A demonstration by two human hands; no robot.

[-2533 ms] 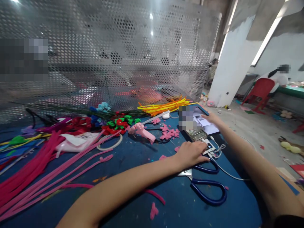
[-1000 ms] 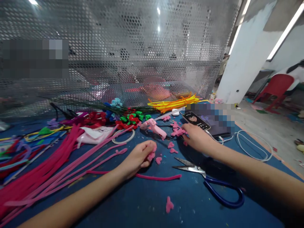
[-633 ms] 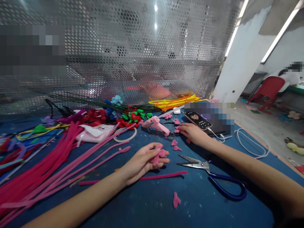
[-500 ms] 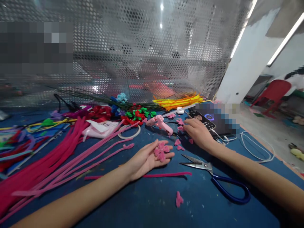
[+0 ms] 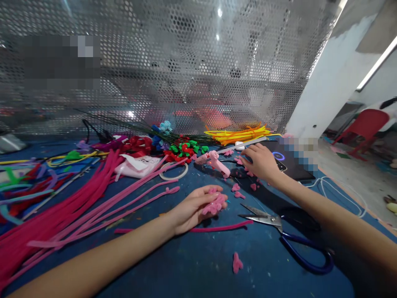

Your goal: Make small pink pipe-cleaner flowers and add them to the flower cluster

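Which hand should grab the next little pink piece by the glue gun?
Probably the right hand: it hovers by the loose pink pieces near the glue gun. The left hand already cups a pink bunch.

1. Your left hand rests palm-up on the blue felt-covered table, fingers curled around a cluster of small pink fuzzy flower pieces.
2. Your right hand reaches across to more loose pink fuzzy petals, beside the pink plastic glue gun and over the edge of a dark smartphone.
3. Blue-handled steel scissors lie open near your right forearm, a single pink pipe cleaner running just beside their tips.
4. Long magenta pipe cleaners fan out at left; yellow and orange pipe cleaners sit against the perforated metal screen.
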